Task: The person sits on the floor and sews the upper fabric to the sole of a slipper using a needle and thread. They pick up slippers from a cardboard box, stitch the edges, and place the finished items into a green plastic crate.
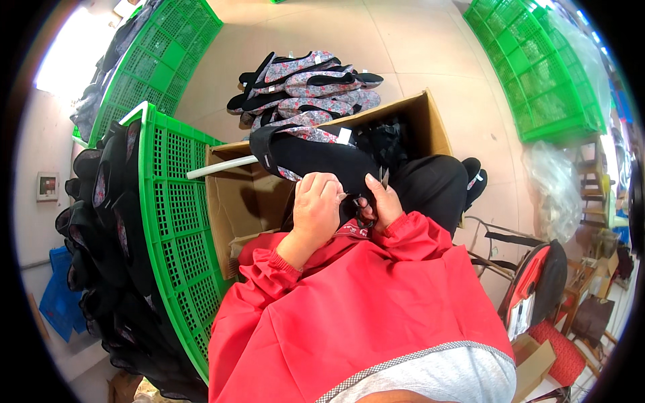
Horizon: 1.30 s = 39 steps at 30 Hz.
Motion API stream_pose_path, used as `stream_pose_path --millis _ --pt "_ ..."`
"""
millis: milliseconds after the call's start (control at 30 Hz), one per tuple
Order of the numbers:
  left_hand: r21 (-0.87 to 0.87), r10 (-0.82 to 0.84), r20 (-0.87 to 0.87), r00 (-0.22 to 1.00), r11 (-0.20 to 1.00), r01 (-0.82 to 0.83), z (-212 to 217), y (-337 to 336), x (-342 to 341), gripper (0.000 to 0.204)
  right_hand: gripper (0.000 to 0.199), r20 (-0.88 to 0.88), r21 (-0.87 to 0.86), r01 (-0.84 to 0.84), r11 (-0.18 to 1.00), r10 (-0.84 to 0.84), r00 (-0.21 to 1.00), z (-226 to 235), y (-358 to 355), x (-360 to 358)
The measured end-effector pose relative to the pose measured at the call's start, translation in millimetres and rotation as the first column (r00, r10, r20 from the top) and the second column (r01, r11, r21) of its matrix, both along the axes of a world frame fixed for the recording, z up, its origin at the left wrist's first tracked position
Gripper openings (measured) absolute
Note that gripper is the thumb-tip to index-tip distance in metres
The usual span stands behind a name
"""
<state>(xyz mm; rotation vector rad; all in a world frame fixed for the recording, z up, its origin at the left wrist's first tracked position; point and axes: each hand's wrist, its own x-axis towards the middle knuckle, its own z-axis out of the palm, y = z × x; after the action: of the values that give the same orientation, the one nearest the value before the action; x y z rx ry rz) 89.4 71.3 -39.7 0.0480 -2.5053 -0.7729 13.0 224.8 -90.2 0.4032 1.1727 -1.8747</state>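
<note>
A black, slipper-shaped fabric piece point(322, 160) with floral lining and a white tag lies over my lap and the open carton. My left hand point(317, 205) is closed in a pinch at its near edge; the fingertips partly hide what they grip. Just to the right, my right hand point(384, 205) is closed round a small pair of scissors point(384, 176). Their blades point up past my thumb, and the dark handles are partly hidden in my fingers. My right thumb lies close to the black fabric.
Ahead on the floor is a heap of similar floral-lined pieces point(312, 87). The cardboard carton point(437, 124) holds dark items at its right end. A green crate point(181, 235) full of black pieces point(111, 221) stands on my left, with another green crate point(534, 74) at far right.
</note>
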Motion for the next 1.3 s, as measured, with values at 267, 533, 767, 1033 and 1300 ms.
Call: stream_pose_path --millis 267,533,767,1033,1300 --pt "0.148 -0.008 0.001 1.000 0.989 0.008 -11.8 -1.1 -1.0 0.015 0.025 -0.040 0.026 0.062 0.998 -0.061 0.997 5.3 4.6 -10.8" --pt "0.115 0.023 0.020 1.000 0.993 -0.025 -14.8 0.7 -2.5 0.014 0.026 -0.079 -0.034 0.002 0.999 -0.004 0.997 -5.5 13.7 -14.4" --pt "0.136 0.033 0.018 0.999 0.990 -0.035 -18.4 0.5 -1.1 0.013 0.035 -0.207 -0.100 -0.215 0.971 0.191 0.960 -8.8 37.6 -16.9" --pt "0.158 0.025 0.033 0.999 0.987 -0.029 -16.9 1.2 -2.1 0.012 0.063 -0.472 -0.209 -0.580 0.787 0.439 0.765 -18.2 51.2 -0.6" --pt "0.153 0.017 0.036 0.999 0.988 -0.022 -18.2 0.5 -2.1 0.011 0.036 -0.294 -0.308 -0.570 0.762 0.493 0.819 -12.6 35.1 -0.4"
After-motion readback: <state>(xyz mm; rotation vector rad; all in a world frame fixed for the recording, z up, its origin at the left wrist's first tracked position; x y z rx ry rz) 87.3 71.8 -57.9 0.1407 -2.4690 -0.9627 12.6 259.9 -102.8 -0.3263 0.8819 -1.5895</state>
